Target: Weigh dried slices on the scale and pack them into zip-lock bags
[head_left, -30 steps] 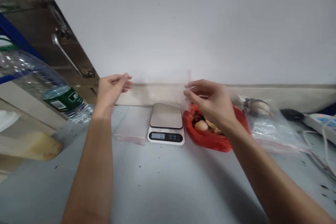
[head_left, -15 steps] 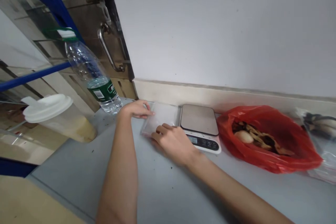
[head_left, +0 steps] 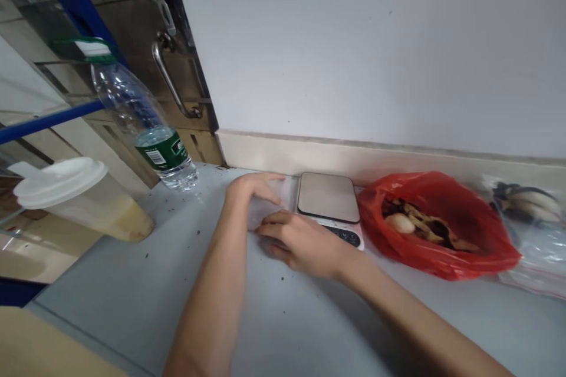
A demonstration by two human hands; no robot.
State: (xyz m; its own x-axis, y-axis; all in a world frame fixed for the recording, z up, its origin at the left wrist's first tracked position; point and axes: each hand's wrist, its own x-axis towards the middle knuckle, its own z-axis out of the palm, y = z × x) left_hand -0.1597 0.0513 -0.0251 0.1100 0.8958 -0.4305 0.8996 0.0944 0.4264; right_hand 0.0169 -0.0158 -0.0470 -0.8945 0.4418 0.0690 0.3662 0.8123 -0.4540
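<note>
Both hands rest on a stack of clear zip bags [head_left: 269, 209] lying on the grey counter, just left of a small white kitchen scale [head_left: 329, 206]. My left hand [head_left: 250, 187] lies on the far side of the bags, fingers curled down onto them. My right hand [head_left: 300, 241] covers the near side, fingers bent and pinching at the plastic. How many bags are gripped is hidden by the hands.
A red plastic bag [head_left: 442, 230] of dried foods sits right of the scale, with a clear bag [head_left: 530, 230] of items beyond it. A water bottle [head_left: 141, 123] and a lidded cup [head_left: 75, 203] stand at the left. Dark crumbs dot the counter [head_left: 177, 283].
My hands dropped from chest height, where they held a bag stretched between them, down onto the stack of bags. My view turned left; both hands slid slightly right over the bags.
</note>
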